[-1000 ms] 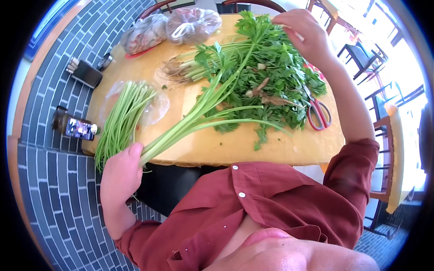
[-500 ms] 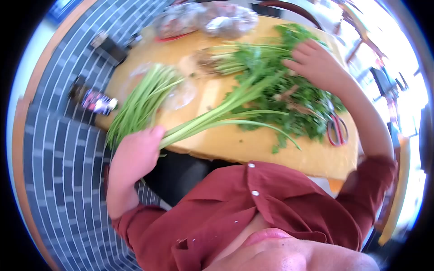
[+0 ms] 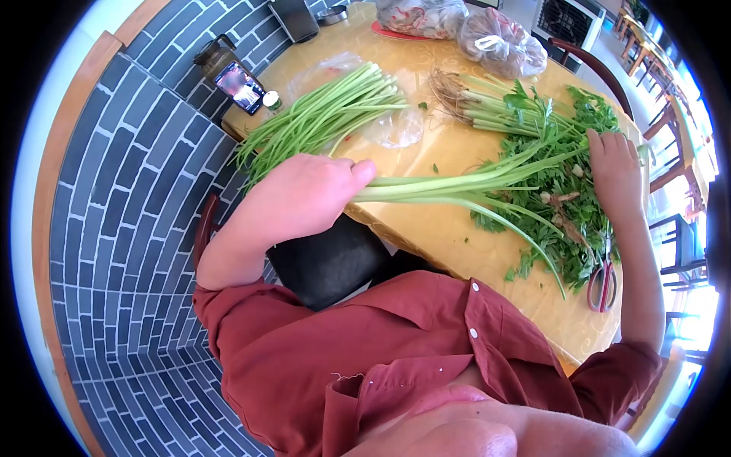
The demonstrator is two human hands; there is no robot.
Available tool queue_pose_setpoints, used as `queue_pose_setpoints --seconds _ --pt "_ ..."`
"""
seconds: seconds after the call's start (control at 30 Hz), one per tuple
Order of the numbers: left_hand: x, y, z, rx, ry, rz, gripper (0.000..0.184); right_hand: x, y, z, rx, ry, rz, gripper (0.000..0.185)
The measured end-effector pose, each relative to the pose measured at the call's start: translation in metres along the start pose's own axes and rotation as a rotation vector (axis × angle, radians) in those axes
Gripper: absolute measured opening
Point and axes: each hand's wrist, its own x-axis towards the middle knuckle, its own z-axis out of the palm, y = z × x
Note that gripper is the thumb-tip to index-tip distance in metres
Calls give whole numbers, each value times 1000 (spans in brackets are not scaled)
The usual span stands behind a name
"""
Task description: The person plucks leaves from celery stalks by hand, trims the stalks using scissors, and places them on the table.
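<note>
My left hand (image 3: 308, 194) is closed around the lower ends of several green celery stalks (image 3: 434, 189), which stretch rightward across the table edge. At their leafy end, my right hand (image 3: 615, 175) has its fingers together in the celery leaves (image 3: 563, 183); the fingertips are partly hidden. One thin stalk bends down toward me from the held bunch. Beyond my left hand lies a pile of leafless stalks (image 3: 335, 110) on a clear plastic bag (image 3: 400, 128). Celery with brown roots (image 3: 487, 107) lies farther back. Red-handled scissors (image 3: 602, 288) rest below the leaves.
Tied plastic bags (image 3: 502, 46) stand at the back of the yellow-covered table (image 3: 422, 228). A phone (image 3: 239, 87) leans on a dark jug (image 3: 215, 55) at the left, by the grey brick wall (image 3: 129, 198). Below the table edge is a black seat (image 3: 327, 263).
The view has shifted, moving the table right in the picture. My left hand still grips the stalks, now held more level. My right hand has moved to the outer right edge of the leaves.
</note>
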Motion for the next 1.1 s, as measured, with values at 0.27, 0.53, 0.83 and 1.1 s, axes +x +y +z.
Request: queue_pose_setpoints --seconds 0.27,0.53,0.83,1.1 --pt "0 3 -6 -30 -67 -55 20 7 6 -4 568 46 145 16" --pt "-1 -1 0 92 90 -68 21 1 48 -15 927 -549 30 19" --pt "-1 3 -9 66 27 -183 32 -24 31 -17 659 -161 -119 35" --pt "-3 6 -9 73 34 -97 34 -23 18 -17 -25 145 -287 11"
